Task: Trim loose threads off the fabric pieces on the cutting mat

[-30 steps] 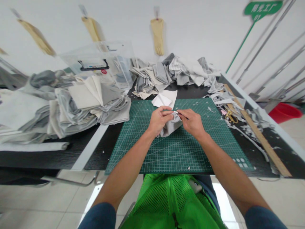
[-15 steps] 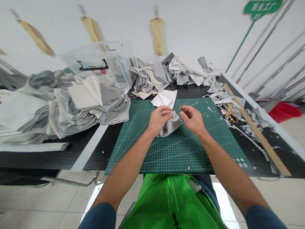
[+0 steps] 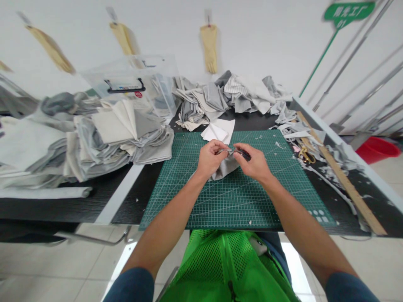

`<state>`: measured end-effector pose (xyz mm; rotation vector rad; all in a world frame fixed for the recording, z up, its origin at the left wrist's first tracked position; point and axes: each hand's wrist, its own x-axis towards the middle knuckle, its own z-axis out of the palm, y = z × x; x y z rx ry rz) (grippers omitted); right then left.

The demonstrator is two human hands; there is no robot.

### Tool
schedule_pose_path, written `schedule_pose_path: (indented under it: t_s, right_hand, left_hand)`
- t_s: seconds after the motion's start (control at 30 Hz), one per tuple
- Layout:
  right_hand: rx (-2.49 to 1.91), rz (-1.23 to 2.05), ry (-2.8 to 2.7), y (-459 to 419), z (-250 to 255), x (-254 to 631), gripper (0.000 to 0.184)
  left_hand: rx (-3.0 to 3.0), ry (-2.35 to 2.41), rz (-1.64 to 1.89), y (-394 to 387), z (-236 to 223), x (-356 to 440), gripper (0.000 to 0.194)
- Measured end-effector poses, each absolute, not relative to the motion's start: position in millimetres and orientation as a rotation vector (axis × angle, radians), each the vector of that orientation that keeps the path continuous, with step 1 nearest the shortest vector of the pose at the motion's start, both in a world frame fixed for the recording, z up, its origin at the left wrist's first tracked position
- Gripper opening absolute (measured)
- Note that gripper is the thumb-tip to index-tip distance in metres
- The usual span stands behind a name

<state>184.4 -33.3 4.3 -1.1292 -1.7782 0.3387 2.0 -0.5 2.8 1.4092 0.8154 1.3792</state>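
Observation:
Over the green cutting mat (image 3: 239,201), my left hand (image 3: 210,158) pinches the upper edge of a piece of grey fabric (image 3: 223,169). The fabric hangs bunched below the fingers and touches the mat. My right hand (image 3: 254,162) is closed around a small black-handled tool (image 3: 244,154), its tip at the fabric edge between both hands. The fingers hide most of the tool, so its exact kind is unclear. Just beyond the hands, folded white fabric (image 3: 220,130) lies at the mat's far edge.
Stacks of grey and cream fabric (image 3: 126,130) fill the left side, before a clear plastic box (image 3: 126,79). More fabric (image 3: 217,96) is heaped at the back. On the right lie gold-handled scissors (image 3: 306,155), a wooden ruler (image 3: 343,176) and scraps.
My right hand has moved left to the fabric edge, bringing the black-handled tool against it. The gap between my hands has closed. My left hand still grips the fabric.

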Motion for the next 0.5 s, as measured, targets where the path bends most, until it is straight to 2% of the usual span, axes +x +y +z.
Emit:
schedule_pose_path:
  t_s: [0.5]
  right_hand:
    - [-0.981, 0.271, -1.847, -30.8, 3.5, 187.9, 0.021]
  left_hand:
    - [1.453, 0.738, 1.417, -0.7, -1.6, 4.4, 0.014]
